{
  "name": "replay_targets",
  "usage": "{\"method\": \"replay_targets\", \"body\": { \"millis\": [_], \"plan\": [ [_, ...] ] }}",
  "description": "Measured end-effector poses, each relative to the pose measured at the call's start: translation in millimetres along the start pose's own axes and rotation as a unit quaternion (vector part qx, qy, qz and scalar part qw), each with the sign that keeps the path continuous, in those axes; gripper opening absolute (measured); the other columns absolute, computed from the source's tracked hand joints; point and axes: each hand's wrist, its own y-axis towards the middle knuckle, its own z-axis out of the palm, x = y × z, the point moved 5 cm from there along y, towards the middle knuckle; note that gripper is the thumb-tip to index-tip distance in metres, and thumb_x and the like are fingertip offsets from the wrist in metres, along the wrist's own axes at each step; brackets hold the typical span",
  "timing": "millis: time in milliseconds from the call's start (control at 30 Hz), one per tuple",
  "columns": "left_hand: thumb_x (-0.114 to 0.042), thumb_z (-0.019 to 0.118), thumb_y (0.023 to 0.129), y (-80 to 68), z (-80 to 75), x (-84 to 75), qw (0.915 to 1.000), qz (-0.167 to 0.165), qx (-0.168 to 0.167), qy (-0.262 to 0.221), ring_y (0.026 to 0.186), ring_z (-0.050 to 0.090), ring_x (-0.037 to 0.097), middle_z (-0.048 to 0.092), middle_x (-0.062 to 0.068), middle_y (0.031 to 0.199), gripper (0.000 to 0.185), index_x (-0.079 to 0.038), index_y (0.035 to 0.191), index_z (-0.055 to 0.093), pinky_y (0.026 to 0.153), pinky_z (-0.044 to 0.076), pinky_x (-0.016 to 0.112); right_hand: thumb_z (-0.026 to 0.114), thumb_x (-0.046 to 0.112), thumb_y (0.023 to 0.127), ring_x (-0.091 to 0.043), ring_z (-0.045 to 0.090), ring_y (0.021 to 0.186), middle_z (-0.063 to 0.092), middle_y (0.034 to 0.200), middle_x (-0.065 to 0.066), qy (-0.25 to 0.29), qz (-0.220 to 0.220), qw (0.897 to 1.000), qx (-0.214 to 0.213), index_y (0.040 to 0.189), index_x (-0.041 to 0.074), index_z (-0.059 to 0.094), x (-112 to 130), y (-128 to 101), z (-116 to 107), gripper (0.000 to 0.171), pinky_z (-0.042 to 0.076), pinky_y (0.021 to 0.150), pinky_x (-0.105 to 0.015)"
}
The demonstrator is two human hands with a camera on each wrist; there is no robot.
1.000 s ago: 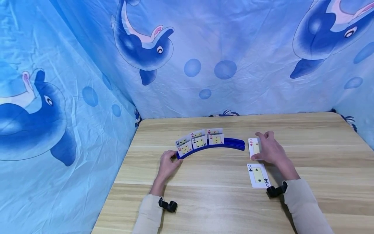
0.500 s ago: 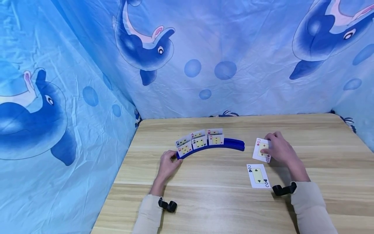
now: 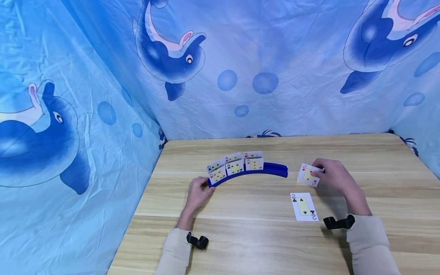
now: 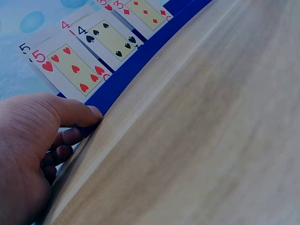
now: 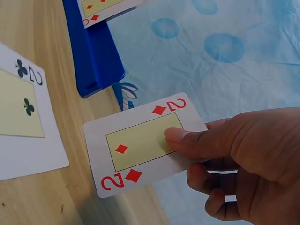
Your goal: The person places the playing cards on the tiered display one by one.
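Observation:
My right hand [image 3: 335, 175] pinches the two of diamonds [image 5: 140, 143] by one edge, thumb on its face and fingers behind, holding it above the table. A curved blue card holder [image 3: 275, 170] stands left of it, with cards upright in two rows. With thumb and fingers, my left hand [image 3: 198, 194] grips the holder's left end. In the left wrist view the front row shows the five of hearts [image 4: 70, 65], four of spades [image 4: 108, 40] and three of diamonds [image 4: 143, 16]. Behind them stand a black five, a red four and a three of hearts, partly covered.
The two of clubs [image 3: 304, 206] lies face up on the wooden table [image 3: 254, 236], in front of the right hand. No cards stand in the holder's right end. A blue dolphin-print curtain [image 3: 220, 110] hangs along the table's back and left sides.
The right hand has picked the two of diamonds up off the table, moving slightly right and turning the card's face toward me. My left hand has stayed on the holder.

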Motion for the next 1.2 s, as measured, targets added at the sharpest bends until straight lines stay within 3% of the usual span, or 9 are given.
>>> {"method": "replay_targets", "body": {
  "millis": [167,400,600,1200],
  "plan": [
    [-0.012,0.078,0.079,-3.2,-1.5,1.4,0.9999,-0.014,0.001,-0.01,0.101,0.056,0.025,0.07,0.011,0.107,0.032,-0.003,0.11,0.073,0.094,0.046,0.043,0.065,0.005,0.093,-0.033,0.067,0.089,0.071,0.105,-0.026,0.01,-0.014,1.0,-0.009,0.111,-0.004,0.069,6,-1,-1,0.021,0.053,0.075,-0.047],
    [-0.011,0.079,0.079,-4.5,-4.6,4.1,0.9999,-0.01,-0.008,-0.01,0.099,0.056,0.024,0.071,0.011,0.106,0.032,-0.003,0.109,0.074,0.091,0.045,0.038,0.064,0.002,0.092,-0.024,0.061,0.077,0.072,0.099,-0.025,0.022,-0.046,0.995,-0.088,0.112,-0.006,0.07,21,1,-13,0.022,0.043,0.06,-0.025],
    [-0.01,0.08,0.078,-3.3,-6.8,1.2,0.9998,0.009,-0.015,0.001,0.097,0.057,0.024,0.072,0.012,0.104,0.031,-0.001,0.108,0.074,0.089,0.044,0.037,0.069,0.004,0.09,-0.022,0.063,0.074,0.074,0.094,-0.023,0.051,-0.059,0.987,-0.141,0.106,-0.003,0.074,32,5,-12,0.018,0.043,0.057,-0.021],
    [-0.011,0.08,0.078,0.2,-0.6,-1.1,0.9997,0.021,-0.011,0.002,0.097,0.058,0.024,0.072,0.012,0.102,0.03,-0.002,0.106,0.074,0.09,0.045,0.039,0.068,0.003,0.092,-0.012,0.05,0.06,0.073,0.084,-0.018,0.083,-0.112,0.973,-0.186,0.108,-0.003,0.074,60,28,-3,0.018,0.038,0.05,-0.022]
  ]
}}
